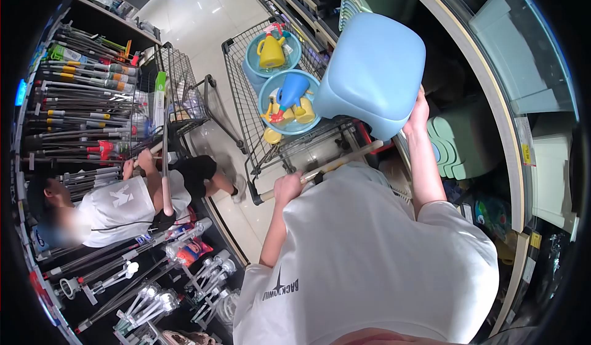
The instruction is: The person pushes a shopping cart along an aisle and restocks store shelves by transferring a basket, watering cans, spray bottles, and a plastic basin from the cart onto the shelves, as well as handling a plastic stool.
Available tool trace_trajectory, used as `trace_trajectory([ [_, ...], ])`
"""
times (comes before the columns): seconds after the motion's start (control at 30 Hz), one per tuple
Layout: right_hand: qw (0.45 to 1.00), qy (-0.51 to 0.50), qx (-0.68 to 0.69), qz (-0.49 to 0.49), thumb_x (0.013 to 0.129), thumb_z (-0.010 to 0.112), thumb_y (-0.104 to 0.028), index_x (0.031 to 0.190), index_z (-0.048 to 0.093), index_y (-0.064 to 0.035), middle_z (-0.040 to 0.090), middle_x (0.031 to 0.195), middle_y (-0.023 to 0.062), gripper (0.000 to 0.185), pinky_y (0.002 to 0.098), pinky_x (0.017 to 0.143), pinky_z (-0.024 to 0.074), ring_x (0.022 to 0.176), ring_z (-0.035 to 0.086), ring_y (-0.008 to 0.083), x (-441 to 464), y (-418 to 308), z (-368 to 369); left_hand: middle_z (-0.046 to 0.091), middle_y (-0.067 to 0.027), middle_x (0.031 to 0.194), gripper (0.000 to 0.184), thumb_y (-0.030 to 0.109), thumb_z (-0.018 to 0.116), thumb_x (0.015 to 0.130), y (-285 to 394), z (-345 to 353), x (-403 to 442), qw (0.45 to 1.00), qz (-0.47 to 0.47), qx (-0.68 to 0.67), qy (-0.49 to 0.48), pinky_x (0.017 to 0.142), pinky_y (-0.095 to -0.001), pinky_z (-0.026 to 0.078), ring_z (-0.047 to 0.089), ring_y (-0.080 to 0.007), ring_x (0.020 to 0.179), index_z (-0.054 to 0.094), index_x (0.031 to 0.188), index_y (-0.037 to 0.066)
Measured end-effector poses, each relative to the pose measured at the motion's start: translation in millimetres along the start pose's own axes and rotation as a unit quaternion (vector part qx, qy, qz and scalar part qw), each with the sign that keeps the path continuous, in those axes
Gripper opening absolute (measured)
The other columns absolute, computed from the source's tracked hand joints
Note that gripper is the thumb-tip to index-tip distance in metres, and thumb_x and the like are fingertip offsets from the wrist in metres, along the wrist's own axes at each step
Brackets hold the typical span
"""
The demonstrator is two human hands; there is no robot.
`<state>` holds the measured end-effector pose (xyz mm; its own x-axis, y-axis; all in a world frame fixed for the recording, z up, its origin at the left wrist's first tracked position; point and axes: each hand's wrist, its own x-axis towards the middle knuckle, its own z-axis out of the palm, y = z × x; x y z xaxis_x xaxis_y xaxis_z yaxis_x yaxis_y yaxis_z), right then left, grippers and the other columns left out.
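Note:
A light blue plastic stool [372, 68] is in my right hand [418, 114], which grips its right-hand edge; part of my fingers is hidden by it. My left hand [288, 188] is wrapped around the handle [341, 160] of a wire shopping cart [237, 92]. Inside the cart are two round blue basins. The far basin [249, 59] carries a yellow watering can [271, 51]. In the near basin [265, 108] lie a blue watering can [293, 91] and several yellow pieces. The stool is held over the cart's right side.
On the right, shelves hold stacked green plastic stools [474, 145] and pale bins [505, 43]. To the left, another person [132, 200] stands beside a second cart [178, 80], by a rack of mop poles [86, 102]. Tiled floor [197, 6] runs ahead.

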<state>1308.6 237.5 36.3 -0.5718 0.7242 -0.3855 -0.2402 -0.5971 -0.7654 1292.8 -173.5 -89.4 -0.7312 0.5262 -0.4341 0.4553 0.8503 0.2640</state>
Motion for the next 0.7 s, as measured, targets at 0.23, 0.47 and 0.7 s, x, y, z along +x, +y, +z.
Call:
trace_trajectory([
  [0.23,0.994,-0.095,-0.044,0.023,0.115,0.041,-0.035,0.142,0.056,0.0022,0.068,0.134,0.0141,0.048,0.0395,0.102,0.0563,0.118,0.068,0.0255,-28.5,10.4,20.5,0.07,-0.0165,0.112,0.034,0.037,0.068,0.1,-15.1,-8.9,-4.0,0.95,0.072,-0.288,0.095,0.094,-0.0403,0.054,0.066,-0.0311,0.112,0.069,0.12,0.01],
  [0.47,0.949,-0.242,-0.197,-0.031,0.115,0.046,-0.037,0.118,0.07,0.0019,0.073,0.099,0.0038,0.046,0.0258,0.08,0.05,0.088,0.064,0.0084,-44.8,9.9,36.4,0.047,-0.0121,0.158,0.077,0.049,0.069,0.1,7.8,-91.5,-23.6,0.75,0.056,-0.6,0.273,0.119,-0.0458,0.038,0.046,-0.0282,0.144,0.041,0.158,0.007],
  [0.7,0.893,-0.373,-0.25,-0.045,0.114,0.05,-0.032,0.101,0.07,-0.0003,0.068,0.091,-0.0032,0.04,0.0234,0.078,0.0452,0.082,0.055,0.0033,-77.7,11.1,58.4,0.04,-0.0179,0.158,0.108,0.053,0.083,0.089,40.0,-123.8,-47.5,0.722,0.091,-0.65,0.22,0.121,-0.0441,0.035,0.043,-0.0293,0.145,0.023,0.163,0.002],
])
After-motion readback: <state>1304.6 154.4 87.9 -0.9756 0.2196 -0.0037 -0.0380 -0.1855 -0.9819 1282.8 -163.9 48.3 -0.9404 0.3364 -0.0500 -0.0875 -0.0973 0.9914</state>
